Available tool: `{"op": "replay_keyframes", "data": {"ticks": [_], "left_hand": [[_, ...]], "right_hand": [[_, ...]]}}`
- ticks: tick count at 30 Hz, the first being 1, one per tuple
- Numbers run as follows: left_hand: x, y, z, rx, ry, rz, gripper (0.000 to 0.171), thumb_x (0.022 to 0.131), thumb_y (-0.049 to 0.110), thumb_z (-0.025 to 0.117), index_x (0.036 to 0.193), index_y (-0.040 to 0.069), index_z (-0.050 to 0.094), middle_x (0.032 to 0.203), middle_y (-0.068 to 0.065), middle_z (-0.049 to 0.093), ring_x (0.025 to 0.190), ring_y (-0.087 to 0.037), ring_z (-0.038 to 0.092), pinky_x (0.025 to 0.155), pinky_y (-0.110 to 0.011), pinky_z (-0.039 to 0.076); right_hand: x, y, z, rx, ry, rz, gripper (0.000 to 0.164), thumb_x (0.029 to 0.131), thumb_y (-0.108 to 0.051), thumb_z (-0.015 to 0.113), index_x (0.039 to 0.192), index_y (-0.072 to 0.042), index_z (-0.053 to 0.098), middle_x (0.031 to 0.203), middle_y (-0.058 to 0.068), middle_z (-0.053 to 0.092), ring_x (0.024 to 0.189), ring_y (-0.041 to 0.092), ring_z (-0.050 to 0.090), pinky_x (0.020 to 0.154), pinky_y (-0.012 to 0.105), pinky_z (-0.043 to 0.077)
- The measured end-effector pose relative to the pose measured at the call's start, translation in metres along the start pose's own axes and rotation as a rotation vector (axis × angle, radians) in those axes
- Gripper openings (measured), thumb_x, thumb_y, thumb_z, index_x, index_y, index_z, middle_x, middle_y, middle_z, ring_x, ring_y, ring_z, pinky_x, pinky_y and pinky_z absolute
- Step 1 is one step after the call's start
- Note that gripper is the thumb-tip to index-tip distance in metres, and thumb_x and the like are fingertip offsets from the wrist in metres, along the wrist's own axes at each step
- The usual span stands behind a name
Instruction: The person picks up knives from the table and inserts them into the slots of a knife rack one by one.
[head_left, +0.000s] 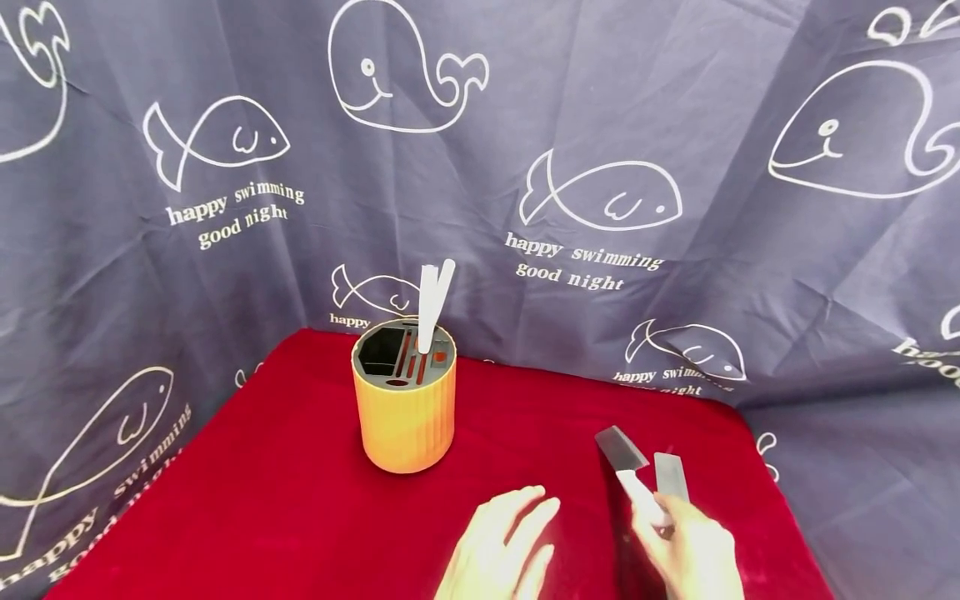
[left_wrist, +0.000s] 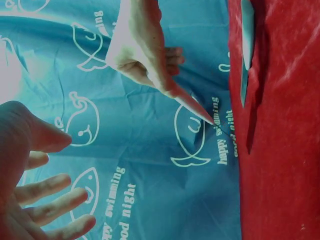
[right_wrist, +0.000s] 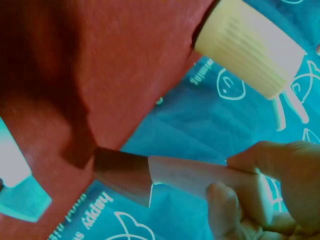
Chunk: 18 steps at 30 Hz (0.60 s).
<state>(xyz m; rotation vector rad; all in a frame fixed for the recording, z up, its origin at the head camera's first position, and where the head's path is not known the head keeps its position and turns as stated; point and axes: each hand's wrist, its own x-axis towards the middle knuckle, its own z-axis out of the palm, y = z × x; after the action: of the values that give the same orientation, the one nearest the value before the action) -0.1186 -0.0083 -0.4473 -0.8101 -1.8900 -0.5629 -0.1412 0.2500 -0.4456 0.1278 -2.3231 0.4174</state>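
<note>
From here: yellow knife block [head_left: 405,429] upright on red surface [head_left: 262,500], two white handles [head_left: 429,308] sticking out. Left hand [head_left: 495,542] empty, fingers spread. White-handled knife [head_left: 624,452] raised in right hand's [head_left: 693,546] grip. Second knife [head_left: 671,477] lies just beside.

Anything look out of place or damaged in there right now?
No spill or damage shows. Only the loose knife might look out of place: it lies on the red cloth, away from the orange holder where two white handles stand, and near the right hand, which grips another knife.
</note>
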Motion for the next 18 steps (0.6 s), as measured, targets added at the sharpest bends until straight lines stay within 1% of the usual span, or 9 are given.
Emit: {"op": "replay_keyframes", "data": {"ticks": [3,6,11,18], "left_hand": [[0.003,-0.002,-0.003,-0.003,0.007,-0.012,0.036,0.104,0.025,0.049,0.133,0.012,0.065,0.132,-0.005,0.064,0.116,-0.021,0.065,0.099,-0.032,0.05],[0.006,-0.004,-0.005,-0.006,0.003,-0.028,0.035,0.104,0.025,0.049,0.132,0.012,0.065,0.132,-0.005,0.064,0.116,-0.02,0.064,0.099,-0.032,0.05],[0.01,-0.008,-0.008,0.002,-0.013,-0.057,0.035,0.105,0.026,0.047,0.131,0.013,0.065,0.131,-0.005,0.064,0.115,-0.02,0.064,0.099,-0.032,0.051],[0.011,-0.012,-0.01,0.003,-0.006,-0.072,0.033,0.103,0.025,0.05,0.129,0.013,0.066,0.132,-0.005,0.064,0.115,-0.02,0.064,0.099,-0.032,0.052]], "right_hand": [[0.01,0.004,0.002,0.037,0.09,-0.111,0.022,0.061,-0.012,0.077,0.082,-0.005,0.075,0.067,0.007,0.071,0.053,0.024,0.061,0.053,0.04,0.054],[0.018,0.006,0.003,0.066,0.122,-0.168,0.022,0.062,-0.012,0.075,0.083,-0.006,0.074,0.068,0.005,0.07,0.054,0.022,0.061,0.054,0.036,0.053],[0.028,0.004,0.004,0.096,0.115,-0.166,0.02,0.065,-0.011,0.076,0.085,-0.008,0.074,0.072,0.004,0.072,0.056,0.019,0.062,0.056,0.034,0.053],[0.04,-0.001,0.005,0.108,0.096,-0.147,0.017,0.067,-0.01,0.076,0.083,-0.009,0.071,0.067,0.001,0.071,0.055,0.016,0.063,0.057,0.032,0.053]]}}
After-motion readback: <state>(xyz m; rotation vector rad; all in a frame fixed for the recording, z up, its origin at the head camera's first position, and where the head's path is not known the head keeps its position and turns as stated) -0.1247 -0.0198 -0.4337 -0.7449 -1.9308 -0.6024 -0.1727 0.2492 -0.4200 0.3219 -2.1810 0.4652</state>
